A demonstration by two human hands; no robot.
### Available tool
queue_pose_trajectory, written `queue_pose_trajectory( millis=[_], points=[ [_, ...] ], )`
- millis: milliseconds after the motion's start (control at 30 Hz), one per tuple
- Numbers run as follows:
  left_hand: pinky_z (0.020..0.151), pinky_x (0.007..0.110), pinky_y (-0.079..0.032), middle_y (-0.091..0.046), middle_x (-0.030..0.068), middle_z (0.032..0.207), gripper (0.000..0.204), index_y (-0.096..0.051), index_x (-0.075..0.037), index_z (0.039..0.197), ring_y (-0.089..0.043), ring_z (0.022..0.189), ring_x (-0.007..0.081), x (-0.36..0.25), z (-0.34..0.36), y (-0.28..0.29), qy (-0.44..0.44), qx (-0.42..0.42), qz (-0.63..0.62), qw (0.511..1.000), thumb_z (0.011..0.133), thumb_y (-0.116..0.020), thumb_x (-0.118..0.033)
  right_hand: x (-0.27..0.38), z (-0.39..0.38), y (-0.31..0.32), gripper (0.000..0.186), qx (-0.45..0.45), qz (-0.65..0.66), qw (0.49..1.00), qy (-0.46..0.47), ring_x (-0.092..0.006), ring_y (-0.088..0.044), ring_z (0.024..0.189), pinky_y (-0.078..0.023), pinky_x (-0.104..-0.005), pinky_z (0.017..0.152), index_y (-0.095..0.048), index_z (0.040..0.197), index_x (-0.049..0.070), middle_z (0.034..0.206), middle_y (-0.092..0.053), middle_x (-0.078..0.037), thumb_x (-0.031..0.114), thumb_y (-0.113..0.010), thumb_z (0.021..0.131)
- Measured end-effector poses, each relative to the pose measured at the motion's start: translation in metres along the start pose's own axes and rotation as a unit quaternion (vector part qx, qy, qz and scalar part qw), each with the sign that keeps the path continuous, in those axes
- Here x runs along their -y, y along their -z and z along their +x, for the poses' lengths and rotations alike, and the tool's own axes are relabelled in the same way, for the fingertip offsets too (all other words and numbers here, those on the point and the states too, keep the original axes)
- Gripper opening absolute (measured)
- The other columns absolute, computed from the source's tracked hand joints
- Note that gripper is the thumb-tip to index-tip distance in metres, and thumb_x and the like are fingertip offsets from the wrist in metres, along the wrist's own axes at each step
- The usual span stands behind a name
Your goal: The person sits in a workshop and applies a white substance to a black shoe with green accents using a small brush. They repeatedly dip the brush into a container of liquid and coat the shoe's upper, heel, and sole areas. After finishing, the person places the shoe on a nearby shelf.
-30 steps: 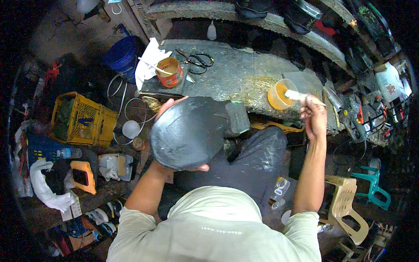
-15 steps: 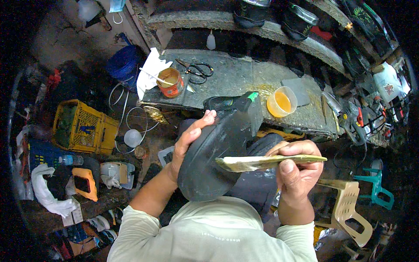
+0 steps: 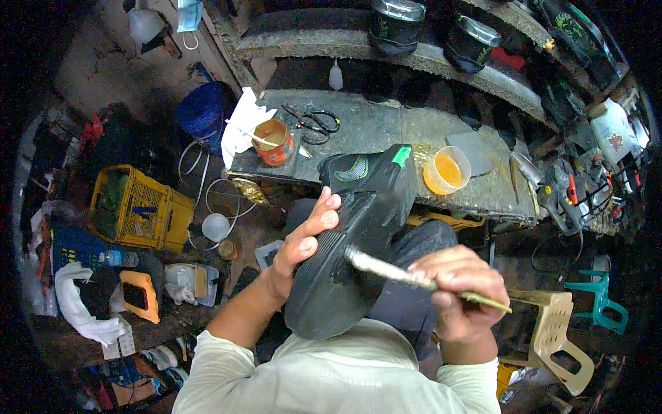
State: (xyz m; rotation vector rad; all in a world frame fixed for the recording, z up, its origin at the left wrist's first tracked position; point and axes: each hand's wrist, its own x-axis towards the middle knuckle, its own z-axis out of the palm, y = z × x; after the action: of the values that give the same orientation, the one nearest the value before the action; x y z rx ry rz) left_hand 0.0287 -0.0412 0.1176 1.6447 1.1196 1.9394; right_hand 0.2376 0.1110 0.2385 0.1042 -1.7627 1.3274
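A black shoe (image 3: 331,286) with a broad sole and a small green tape patch is tilted in front of me over my lap. My left hand (image 3: 296,255) grips its left side, fingers wrapped on the sole's edge. In my right hand (image 3: 465,290) is a pale brush (image 3: 379,265), its tip on the shoe's sole and side. Beyond the shoe, on the worn bench (image 3: 362,114), are a clear cup of orange liquid (image 3: 443,172), a red can (image 3: 276,152) with a white stick, black scissors (image 3: 314,130) and crumpled white paper (image 3: 240,121).
Shelves with black items (image 3: 393,31) curve above the bench. Tools (image 3: 562,193) crowd its right end. At left are a yellow crate (image 3: 141,207), a blue bucket (image 3: 200,117) and looped hoses. A beige chair (image 3: 552,331) and a teal stool (image 3: 600,307) stand at right.
My right hand has come from the orange cup down to the shoe with the brush. The shoe has turned from nearly flat to an upright slant in my left hand.
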Motion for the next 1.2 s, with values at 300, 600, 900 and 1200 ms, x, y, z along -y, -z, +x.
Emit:
queue_pose_trajectory(
  millis=[300, 600, 900, 1200],
  points=[
    [0.118, 0.075, -0.007, -0.041, 0.0243, 0.156, 0.068, -0.035, -0.021, 0.148, -0.034, 0.148, 0.0489, -0.015, 0.008, 0.003, -0.037, 0.034, 0.06, 0.997, 0.092, -0.073, -0.014, 0.004, 0.0, 0.002, 0.021, 0.009, -0.013, 1.0, -0.006, -0.032, -0.075, 0.086, -0.06, -0.0416, 0.076, -0.067, 0.107, 0.0, 0.092, -0.075, -0.018, -0.004, -0.073, 0.087],
    [0.117, 0.076, -0.013, -0.042, 0.027, 0.154, 0.07, -0.037, -0.017, 0.145, -0.037, 0.145, 0.0511, -0.018, 0.024, 0.002, -0.162, 0.058, 0.13, 0.976, 0.088, -0.077, -0.011, -0.004, -0.004, 0.004, 0.022, -0.022, -0.035, 0.999, 0.007, -0.0325, -0.075, 0.085, -0.06, -0.0415, 0.076, -0.067, 0.108, -0.001, 0.093, -0.075, -0.018, -0.004, -0.073, 0.087],
    [0.116, 0.076, -0.016, -0.043, 0.0279, 0.153, 0.074, -0.036, -0.016, 0.146, -0.039, 0.144, 0.0513, -0.016, 0.026, 0.002, -0.16, 0.065, 0.154, 0.973, 0.086, -0.079, -0.009, -0.006, -0.005, 0.004, 0.021, -0.024, -0.03, 0.999, -0.009, -0.0328, -0.075, 0.084, -0.06, -0.0413, 0.076, -0.068, 0.108, -0.001, 0.093, -0.075, -0.018, -0.002, -0.073, 0.088],
    [0.116, 0.075, -0.018, -0.043, 0.0282, 0.154, 0.078, -0.035, -0.015, 0.148, -0.04, 0.144, 0.0506, -0.017, 0.025, 0.001, -0.133, 0.059, 0.182, 0.972, 0.085, -0.079, -0.009, -0.006, -0.004, 0.003, 0.023, -0.015, -0.036, 0.999, 0.001, -0.0325, -0.076, 0.085, -0.06, -0.0417, 0.075, -0.067, 0.109, 0.0, 0.092, -0.075, -0.017, -0.004, -0.073, 0.088]
  ],
)
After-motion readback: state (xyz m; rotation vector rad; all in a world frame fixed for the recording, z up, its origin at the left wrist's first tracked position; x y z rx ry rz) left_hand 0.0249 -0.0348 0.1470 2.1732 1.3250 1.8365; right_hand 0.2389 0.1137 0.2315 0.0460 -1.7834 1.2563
